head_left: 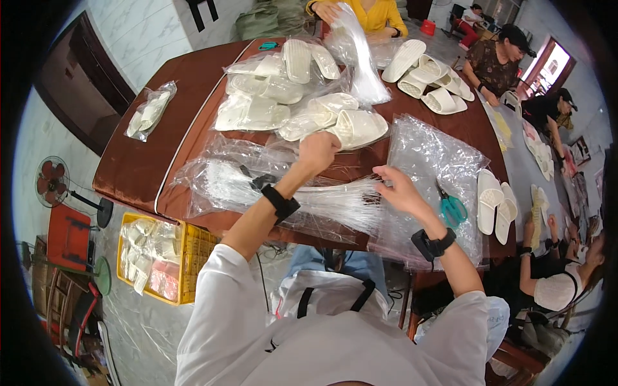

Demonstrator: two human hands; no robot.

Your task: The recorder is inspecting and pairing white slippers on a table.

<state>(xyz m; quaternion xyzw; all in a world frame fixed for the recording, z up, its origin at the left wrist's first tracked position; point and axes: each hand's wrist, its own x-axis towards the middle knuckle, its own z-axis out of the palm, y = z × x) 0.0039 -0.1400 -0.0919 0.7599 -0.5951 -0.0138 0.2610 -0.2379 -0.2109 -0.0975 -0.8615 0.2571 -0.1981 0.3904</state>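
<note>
Plastic bags [341, 202] — right hand [399, 190] grip pinches the bundle; left hand [317, 153] clenched, contents unclear.

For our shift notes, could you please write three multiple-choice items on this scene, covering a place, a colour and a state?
1. Where are the scissors?
A. on clear plastic right of the right hand
B. in the yellow crate
C. on the floor

2. What colour is the crate?
A. blue
B. yellow
C. black

3. What is the left hand doing?
A. resting flat on bare table
B. holding scissors
C. closed, reaching at a bagged slipper

Answers: 1 A, the teal handles lie on the plastic sheet; 2 B, its walls are yellow; 3 C, the fist meets the bagged slipper.
</note>
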